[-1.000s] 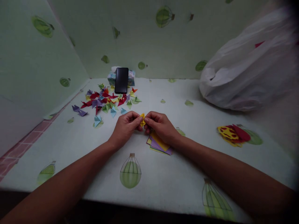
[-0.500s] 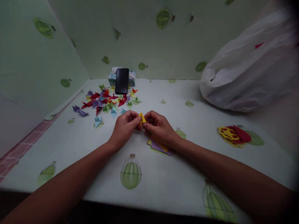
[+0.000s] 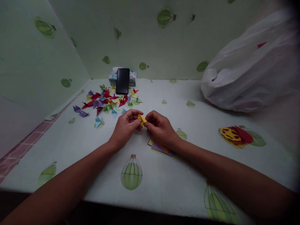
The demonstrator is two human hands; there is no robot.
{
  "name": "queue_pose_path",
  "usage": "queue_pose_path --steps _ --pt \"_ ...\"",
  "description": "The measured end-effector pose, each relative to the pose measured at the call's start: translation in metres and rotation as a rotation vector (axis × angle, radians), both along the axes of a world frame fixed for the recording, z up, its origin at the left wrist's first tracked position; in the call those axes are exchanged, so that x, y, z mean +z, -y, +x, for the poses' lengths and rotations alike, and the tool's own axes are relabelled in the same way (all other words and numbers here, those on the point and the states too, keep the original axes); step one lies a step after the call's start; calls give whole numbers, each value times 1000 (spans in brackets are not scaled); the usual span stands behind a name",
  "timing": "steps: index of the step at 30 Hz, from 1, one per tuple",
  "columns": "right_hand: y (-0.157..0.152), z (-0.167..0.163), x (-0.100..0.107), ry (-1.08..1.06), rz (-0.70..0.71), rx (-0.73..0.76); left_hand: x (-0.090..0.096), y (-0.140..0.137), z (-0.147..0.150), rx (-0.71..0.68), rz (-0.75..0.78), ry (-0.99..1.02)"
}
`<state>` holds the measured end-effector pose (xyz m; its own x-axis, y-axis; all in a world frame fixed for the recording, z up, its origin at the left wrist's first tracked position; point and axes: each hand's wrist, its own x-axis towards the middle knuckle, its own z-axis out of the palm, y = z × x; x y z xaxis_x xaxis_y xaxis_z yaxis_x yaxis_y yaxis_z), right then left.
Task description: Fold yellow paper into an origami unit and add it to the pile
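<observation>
A small folded yellow paper (image 3: 142, 119) is held between my two hands, a little above the table. My left hand (image 3: 127, 126) pinches its left side between thumb and fingers. On the other side, my right hand (image 3: 160, 128) grips the paper's lower right corner with thumb and curled fingers. Partly under my right hand lies a stack of coloured paper squares (image 3: 160, 148), with purple, yellow and orange showing. Beyond my left hand, several folded paper cranes (image 3: 100, 101) in red, purple, green, yellow and blue lie in a loose heap.
A black phone (image 3: 122, 81) leans against a tissue box (image 3: 132, 78) at the back. On the right, a large white plastic bag (image 3: 243, 72) bulges over the table. Red and yellow cut-out shapes (image 3: 234, 136) lie in front of it. Balloon-patterned covering lines table (image 3: 159, 187) and walls.
The yellow paper has tilted, its tip now leaning more to the left. My left index finger has lifted and straightened slightly; both hands still hold the paper.
</observation>
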<state>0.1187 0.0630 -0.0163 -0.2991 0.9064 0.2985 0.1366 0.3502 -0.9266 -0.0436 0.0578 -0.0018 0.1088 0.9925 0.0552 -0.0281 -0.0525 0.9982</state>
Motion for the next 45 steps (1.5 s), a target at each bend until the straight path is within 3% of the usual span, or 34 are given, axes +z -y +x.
queue_pose_path --steps 12,21,32,45 --pt "0 2 1 88 54 -36 0 -1 0 3 -14 21" --pt "-3 5 4 -150 -232 100 1 -2 -3 -12 34 -24" --pt "-3 4 1 -177 -184 94 3 -3 -3 -11 72 -60" --pt "-7 5 0 -288 -383 122 2 -4 -3 -51 122 -47"
